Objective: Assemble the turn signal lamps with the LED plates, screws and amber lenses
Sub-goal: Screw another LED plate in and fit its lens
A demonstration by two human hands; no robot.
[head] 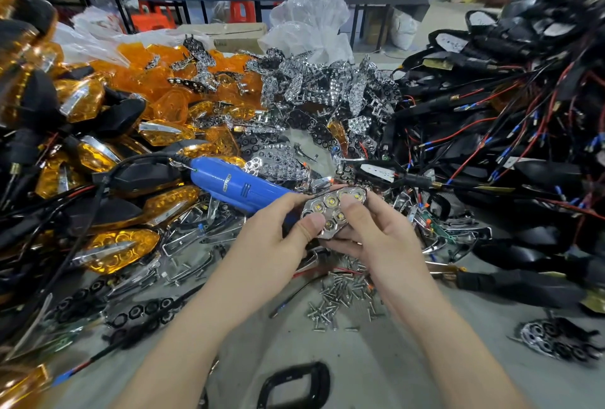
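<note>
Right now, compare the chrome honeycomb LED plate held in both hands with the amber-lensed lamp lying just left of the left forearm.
The chrome honeycomb LED plate is bare, with its cups and LEDs exposed. The amber-lensed lamp has an orange cover over its cups. The plate is gripped by the left hand and the right hand, thumbs on its face. The lamp lies untouched, off to the left. Both show the same honeycomb cup pattern.

light: bright, even, soft shadows | glare: chrome reflector plates (314,91) | edges: fisheye-bent, smeared | centre: sharp
</note>
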